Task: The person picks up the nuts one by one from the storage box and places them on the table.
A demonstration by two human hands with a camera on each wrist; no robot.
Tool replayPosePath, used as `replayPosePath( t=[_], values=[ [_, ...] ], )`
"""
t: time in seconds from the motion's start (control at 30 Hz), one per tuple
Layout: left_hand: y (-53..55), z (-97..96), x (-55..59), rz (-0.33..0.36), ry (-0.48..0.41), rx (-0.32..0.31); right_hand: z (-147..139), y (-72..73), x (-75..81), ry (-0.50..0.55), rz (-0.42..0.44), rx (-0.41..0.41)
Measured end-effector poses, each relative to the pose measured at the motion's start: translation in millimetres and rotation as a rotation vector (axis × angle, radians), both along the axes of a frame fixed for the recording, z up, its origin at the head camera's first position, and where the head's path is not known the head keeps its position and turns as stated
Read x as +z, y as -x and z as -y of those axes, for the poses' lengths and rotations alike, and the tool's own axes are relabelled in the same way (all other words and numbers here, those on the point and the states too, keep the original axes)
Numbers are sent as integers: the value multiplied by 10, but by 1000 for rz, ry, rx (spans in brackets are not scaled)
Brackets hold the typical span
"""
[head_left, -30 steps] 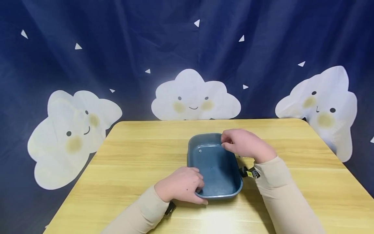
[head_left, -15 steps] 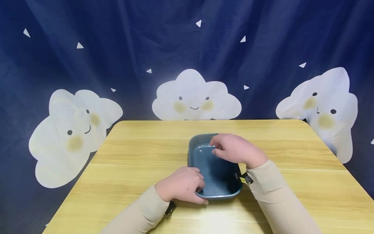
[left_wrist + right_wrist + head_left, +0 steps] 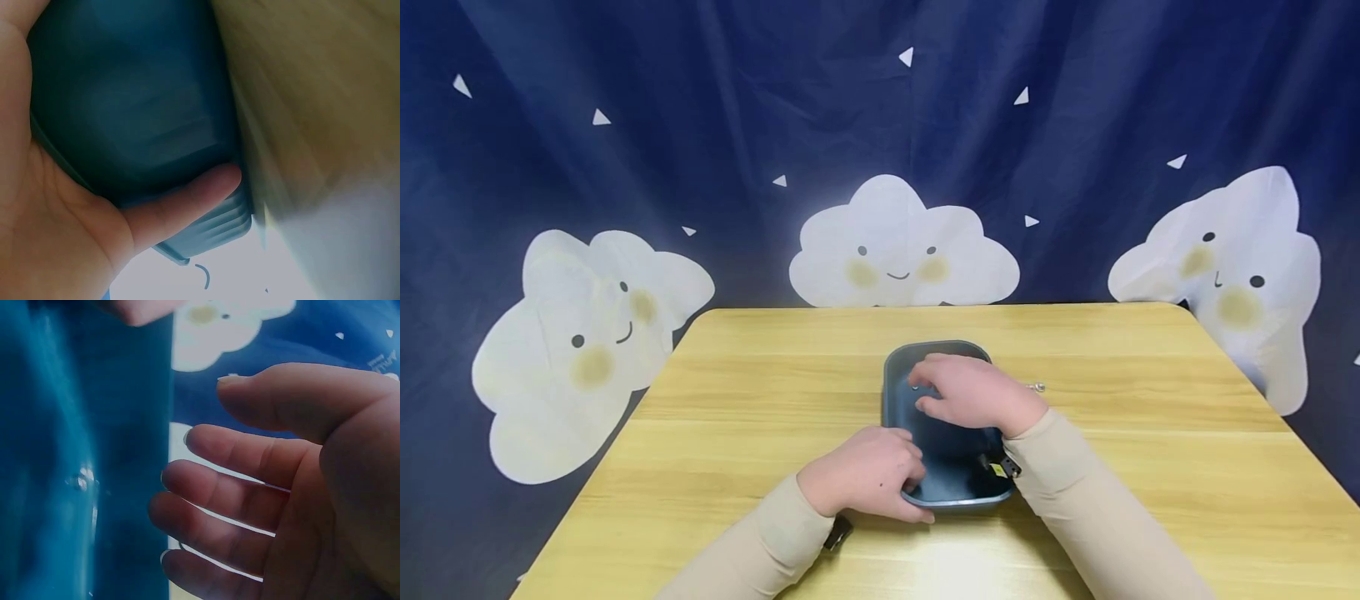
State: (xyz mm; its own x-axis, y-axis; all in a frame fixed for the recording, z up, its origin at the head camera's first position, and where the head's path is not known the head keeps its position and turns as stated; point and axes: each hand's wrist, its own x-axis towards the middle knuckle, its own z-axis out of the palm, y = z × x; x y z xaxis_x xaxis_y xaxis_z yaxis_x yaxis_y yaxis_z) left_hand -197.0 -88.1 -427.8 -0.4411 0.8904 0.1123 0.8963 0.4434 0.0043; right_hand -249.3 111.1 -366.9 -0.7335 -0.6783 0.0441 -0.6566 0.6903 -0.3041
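A dark blue rectangular plastic tray (image 3: 958, 503) with rounded corners lies on the wooden table. My left hand (image 3: 867, 473) grips its near left corner, fingers over the rim and thumb along the outside; in the left wrist view the thumb (image 3: 187, 203) presses the tray's wall. My right hand (image 3: 973, 392) hovers over the tray's far half, fingers slightly bent. The right wrist view shows nothing between those fingers (image 3: 219, 519). Just by the right fingertips, a tiny shiny piece (image 3: 80, 480) sits in the tray, its kind too small to tell.
A small silvery piece (image 3: 1037, 387), perhaps a screw, lies on the wooden table (image 3: 737, 400) right of the tray. Behind the table hangs a dark blue curtain (image 3: 737, 100) with white clouds.
My right hand has moved left from the tray's right rim to over its inside, uncovering the silvery piece on the table. The left hand and the tray have stayed put.
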Motion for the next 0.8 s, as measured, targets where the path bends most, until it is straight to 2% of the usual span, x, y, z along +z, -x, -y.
replayPosePath(
  t=[0.23,0.4,0.6,0.8],
  values=[
    [-11,7,-6,-21,4,8,139,45,-96,-70,28,10],
    [-12,11,-22,-33,9,14,217,77,-127,-105,9,32],
    [-29,-5,-29,-37,9,11,336,128,-245,-143,-22,67],
    [-13,-2,-5,-45,9,4,389,157,-336,-196,-79,18]
  ],
)
